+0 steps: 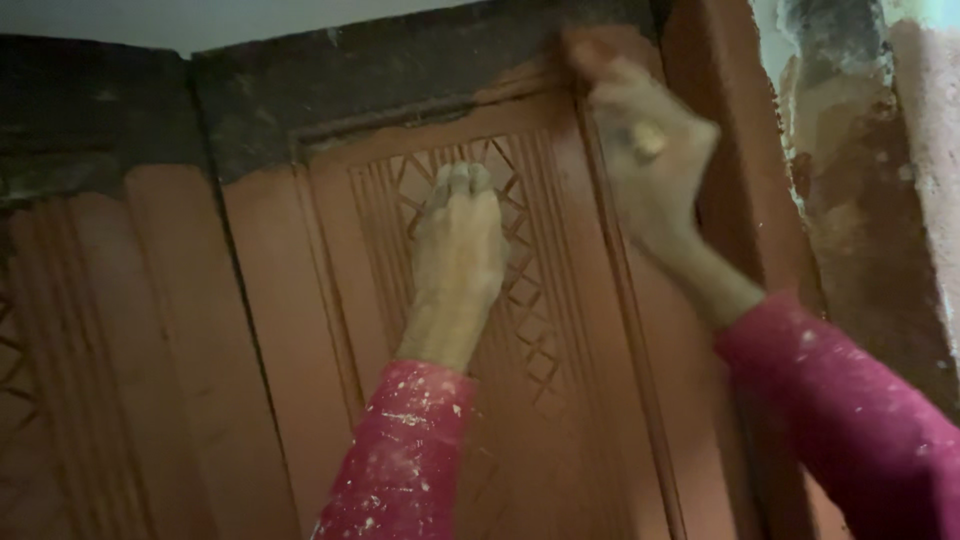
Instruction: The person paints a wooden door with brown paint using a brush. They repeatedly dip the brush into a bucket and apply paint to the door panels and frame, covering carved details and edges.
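Observation:
A carved wooden door (pixel 280 300), coated reddish-brown, fills the view, and its top rail (pixel 400 70) is still dark and bare. My left hand (pixel 460 240) presses against the lattice-carved panel (pixel 530 300) with its fingers curled under and nothing in it. My right hand (pixel 650 150) is raised to the panel's upper right corner, blurred by motion. It is closed around a small pale-handled tool (pixel 648 140) whose reddish tip (pixel 600 50) meets the door's top edge. Both sleeves are dark pink and flecked with white.
A second carved door leaf (pixel 90 330) stands to the left, also with a dark upper part. On the right are the door frame (pixel 720 120) and a rough, chipped plaster wall (pixel 880 200).

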